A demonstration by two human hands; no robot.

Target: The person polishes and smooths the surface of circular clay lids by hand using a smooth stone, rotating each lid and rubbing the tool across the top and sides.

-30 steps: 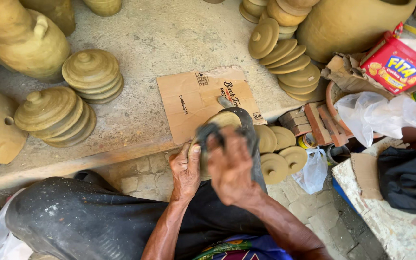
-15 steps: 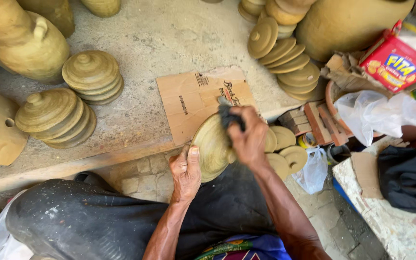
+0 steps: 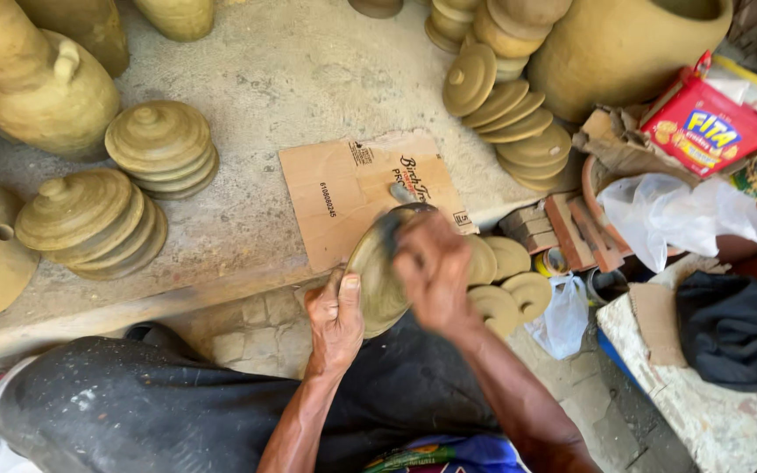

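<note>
The left hand point(image 3: 336, 317) holds a round clay lid point(image 3: 380, 276) by its near left edge; the thumb lies on the face of the lid and the other fingers are wrapped behind it. The lid is tilted, above the person's lap, just near of the edge of the concrete ledge point(image 3: 265, 79). The right hand point(image 3: 435, 273) is pressed on the right part of the lid with a dark cloth point(image 3: 392, 229) under it. This hand is blurred, so I cannot tell exactly how its fingers are set, but they seem curled together over the cloth.

Behind the lid, a flat piece of brown cardboard point(image 3: 348, 188) lies on the ledge, rectangular, with small black print. To the far right, a red box point(image 3: 710, 130) with a yellow and blue label leans beside a big clay pot point(image 3: 624, 52). Next to it there is a white plastic bag point(image 3: 676, 215), and under it a dark cloth bundle point(image 3: 733, 328) on a white, worn surface.

On the left of the ledge stand two stacks of domed clay lids point(image 3: 89, 219) and some large clay jars point(image 3: 32, 83). More flat lids point(image 3: 510, 123) lean in a row at the far right, and a few small lids point(image 3: 505, 280) lie just right of the right hand, near some reddish bricks point(image 3: 571, 232).
</note>
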